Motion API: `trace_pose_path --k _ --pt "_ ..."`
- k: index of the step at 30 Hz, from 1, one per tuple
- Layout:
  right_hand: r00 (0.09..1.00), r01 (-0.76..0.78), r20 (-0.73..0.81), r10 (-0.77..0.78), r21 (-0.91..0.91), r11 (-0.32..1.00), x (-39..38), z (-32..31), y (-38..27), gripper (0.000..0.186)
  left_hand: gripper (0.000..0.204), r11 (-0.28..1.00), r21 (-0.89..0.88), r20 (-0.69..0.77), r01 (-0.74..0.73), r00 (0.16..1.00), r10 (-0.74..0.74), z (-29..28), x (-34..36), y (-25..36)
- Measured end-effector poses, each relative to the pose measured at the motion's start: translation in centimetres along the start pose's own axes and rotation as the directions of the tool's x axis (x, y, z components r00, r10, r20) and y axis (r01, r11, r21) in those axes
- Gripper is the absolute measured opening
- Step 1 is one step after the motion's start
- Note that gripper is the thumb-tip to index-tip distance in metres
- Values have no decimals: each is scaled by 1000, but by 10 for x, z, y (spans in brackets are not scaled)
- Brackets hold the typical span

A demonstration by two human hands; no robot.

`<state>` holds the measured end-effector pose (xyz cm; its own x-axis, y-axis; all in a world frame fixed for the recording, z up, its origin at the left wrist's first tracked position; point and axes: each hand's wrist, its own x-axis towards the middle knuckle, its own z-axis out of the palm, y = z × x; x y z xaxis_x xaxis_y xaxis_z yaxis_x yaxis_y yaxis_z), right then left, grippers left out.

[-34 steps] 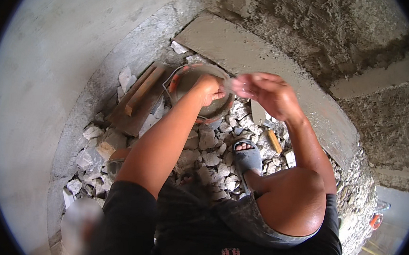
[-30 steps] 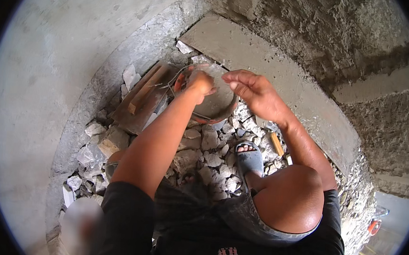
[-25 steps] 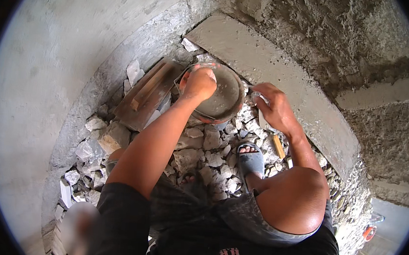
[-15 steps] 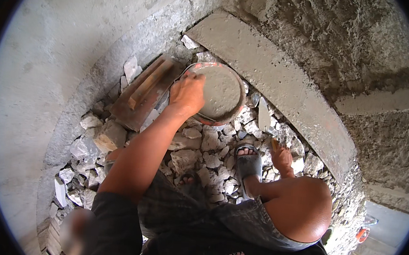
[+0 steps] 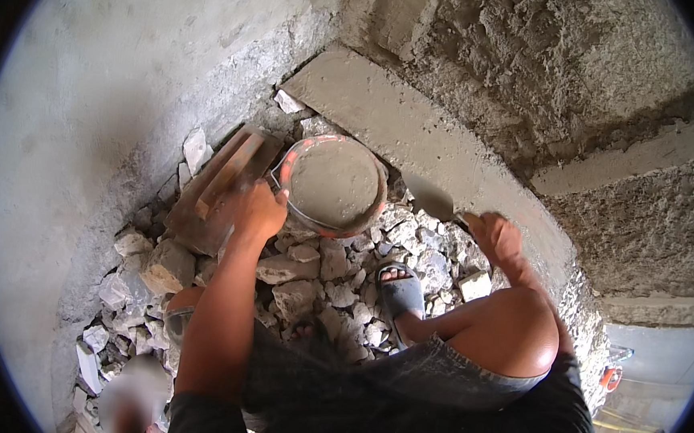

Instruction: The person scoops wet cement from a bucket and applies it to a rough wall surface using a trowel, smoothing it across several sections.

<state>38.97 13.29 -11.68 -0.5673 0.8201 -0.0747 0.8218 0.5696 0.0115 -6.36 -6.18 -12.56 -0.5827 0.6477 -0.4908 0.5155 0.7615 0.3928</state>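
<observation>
My left hand (image 5: pixel 257 212) sits at the near left side of the bucket, blurred; I can't tell whether its fingers grip anything. My right is closed round the handle of the trowel (image 5: pixel 433 198), the place to hold it; its blade, stiff and probably light, points at the bucket from the right. The bucket (image 5: pixel 288 166), on rubble (image 5: pixel 336 260), holds wet mortar (image 5: pixel 335 185): likely heavy, slippery-rimmed, its base hidden.

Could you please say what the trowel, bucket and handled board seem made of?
Trowel: probably metal, dull grey, judging by its thin, flat blade, though blurred.
Bucket: likely plastic, smeared grey, going by the orange patches on its rim.
Handled board: apparently wood, matte brown, judging by its colour and squared bar; grime leaves this open.
</observation>
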Motion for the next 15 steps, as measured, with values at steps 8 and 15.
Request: trace_pose_path --k 8,15 --pt "924 365 -34 -380 -214 906 118 -107 -89 16 39 988 -126 -148 -87 987 68 19 29 -22" --pt "902 431 293 -316 -619 657 189 -77 -171 33 32 986 -121 -129 -111 987 95 16 31 -12"
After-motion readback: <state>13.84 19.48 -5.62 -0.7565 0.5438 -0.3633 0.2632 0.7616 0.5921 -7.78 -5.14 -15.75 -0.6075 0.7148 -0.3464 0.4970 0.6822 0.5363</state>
